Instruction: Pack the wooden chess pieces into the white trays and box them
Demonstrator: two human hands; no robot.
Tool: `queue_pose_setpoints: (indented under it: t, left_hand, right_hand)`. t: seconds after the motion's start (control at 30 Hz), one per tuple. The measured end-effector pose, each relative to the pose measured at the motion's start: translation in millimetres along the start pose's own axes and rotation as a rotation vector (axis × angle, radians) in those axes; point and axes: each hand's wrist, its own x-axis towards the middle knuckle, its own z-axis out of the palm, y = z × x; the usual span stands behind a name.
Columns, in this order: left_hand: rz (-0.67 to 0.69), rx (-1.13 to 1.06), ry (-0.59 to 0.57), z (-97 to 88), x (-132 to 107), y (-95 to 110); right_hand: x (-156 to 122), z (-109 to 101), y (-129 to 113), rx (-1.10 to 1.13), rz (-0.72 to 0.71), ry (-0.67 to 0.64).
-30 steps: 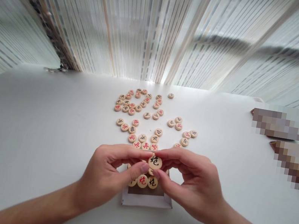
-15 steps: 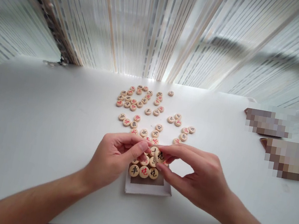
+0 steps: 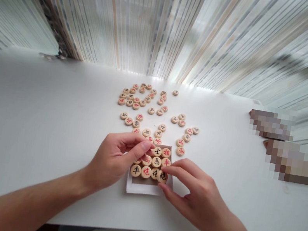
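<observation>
In the head view, my right hand [image 3: 197, 190] grips a xiangqi piece [image 3: 163, 177] with a black character between thumb and fingers. That piece is slightly tilted at the right end of the front row in a shallow white box [image 3: 141, 189], overlapping its neighbour. Inside the box, round wooden pieces stand in rows, among them a black-marked piece [image 3: 135, 170] and a red-marked piece [image 3: 146, 172]. My left hand [image 3: 118, 161] is closed in a pinch above the box's left side, covering some pieces there. Whatever its fingertips hold, if anything, is hidden.
Loose xiangqi pieces [image 3: 136, 106] with red or black characters lie scattered on the white table [image 3: 36, 131] beyond the box. Two blurred-out brown objects [image 3: 293, 162] rest at the right. A striped curtain [image 3: 145, 23] hangs along the table's far edge.
My right hand has lowered the black-marked piece from above the box to the right end of its front row. My left hand stays pinched over the box, and the view has shifted slightly.
</observation>
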Motion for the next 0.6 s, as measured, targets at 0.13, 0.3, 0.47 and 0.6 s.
queue_pose_setpoints:
  t: [0.13, 0.3, 0.47, 0.6]
  left_hand:
    - [-0.001, -0.003, 0.004, 0.3, 1.1, 1.0]
    - [0.003, 0.011, 0.012, 0.8, 1.2, 2.3]
    - [0.000, 0.019, 0.013, 0.3, 0.8, 2.1]
    - [0.009, 0.029, 0.014, 0.2, 1.1, 2.6]
  right_hand:
    - [-1.3, 8.0, 2.7, -0.044, -0.032, -0.004]
    - [-1.5, 13.2, 4.2, -0.055, -0.053, 0.002]
    - [-1.4, 13.9, 2.9, -0.054, -0.083, 0.007]
    - [0.0, 13.6, 1.8, -0.064, -0.092, 0.013]
